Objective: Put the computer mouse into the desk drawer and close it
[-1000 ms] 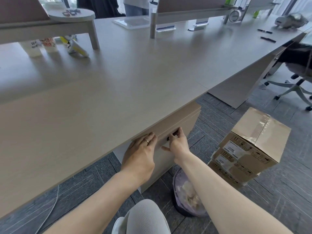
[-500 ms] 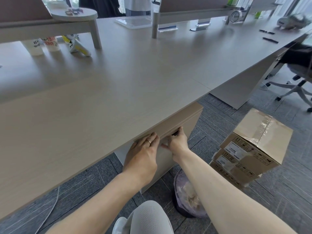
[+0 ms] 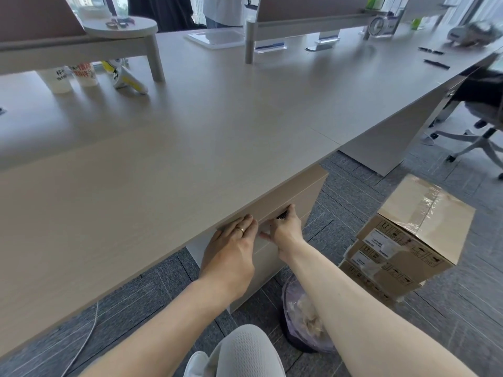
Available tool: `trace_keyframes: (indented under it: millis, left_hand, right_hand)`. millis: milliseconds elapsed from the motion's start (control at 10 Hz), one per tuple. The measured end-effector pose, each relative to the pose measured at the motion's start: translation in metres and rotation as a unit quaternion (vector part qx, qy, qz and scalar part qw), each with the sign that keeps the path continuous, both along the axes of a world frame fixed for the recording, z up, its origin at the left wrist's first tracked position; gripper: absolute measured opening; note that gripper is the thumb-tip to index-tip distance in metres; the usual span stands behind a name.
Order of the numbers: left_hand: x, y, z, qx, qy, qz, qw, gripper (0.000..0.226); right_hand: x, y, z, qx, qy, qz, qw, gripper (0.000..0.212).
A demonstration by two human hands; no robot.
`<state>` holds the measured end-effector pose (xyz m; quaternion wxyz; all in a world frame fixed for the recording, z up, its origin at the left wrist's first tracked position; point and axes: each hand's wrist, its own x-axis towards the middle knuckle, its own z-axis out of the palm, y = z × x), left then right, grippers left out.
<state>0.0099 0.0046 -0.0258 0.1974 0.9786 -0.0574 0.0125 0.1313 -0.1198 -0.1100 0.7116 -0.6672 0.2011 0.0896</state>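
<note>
The drawer (image 3: 288,200) sits in the cabinet under the front edge of the light wood desk (image 3: 190,159), its front close to flush. My left hand (image 3: 231,251) lies flat against the drawer front, fingers extended, a ring on one finger. My right hand (image 3: 285,229) is just to its right, fingers curled onto the dark drawer handle (image 3: 281,215), thumb spread to the left. The computer mouse is not visible anywhere.
Stacked cardboard boxes (image 3: 408,240) stand on the floor right of the cabinet. A lined waste bin (image 3: 302,322) sits below my right forearm. An office chair (image 3: 484,110) is at the far right. Cups (image 3: 73,74) stand at the desk's back left. A white cable (image 3: 81,346) runs along the floor.
Both hands have moved slightly forward with the drawer front, toward the desk edge. The drawer front sits a little deeper under the desktop.
</note>
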Motion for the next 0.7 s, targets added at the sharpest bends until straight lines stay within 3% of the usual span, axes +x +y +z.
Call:
trace_keyframes:
  millis: [100,300,400,700]
  left_hand:
    - [0.000,0.001,0.000,0.007,0.004,-0.002,1.000,0.075]
    - [-0.001,0.002,0.000,0.020,0.013,-0.013,1.000,0.077]
    - [-0.001,0.004,0.003,0.013,0.022,-0.015,1.000,0.077]
    - [-0.012,0.017,0.032,-0.077,0.135,-0.084,0.984,0.058]
  right_hand:
    - [-0.004,-0.002,0.005,-0.030,0.014,0.019,0.999,0.083]
    - [-0.029,-0.037,0.052,-0.220,-0.012,0.112,0.969,0.082]
    - [-0.049,-0.063,0.078,-0.260,-0.039,0.138,0.955,0.083]
    - [-0.145,-0.131,0.204,-0.298,-0.234,0.172,0.909,0.042]
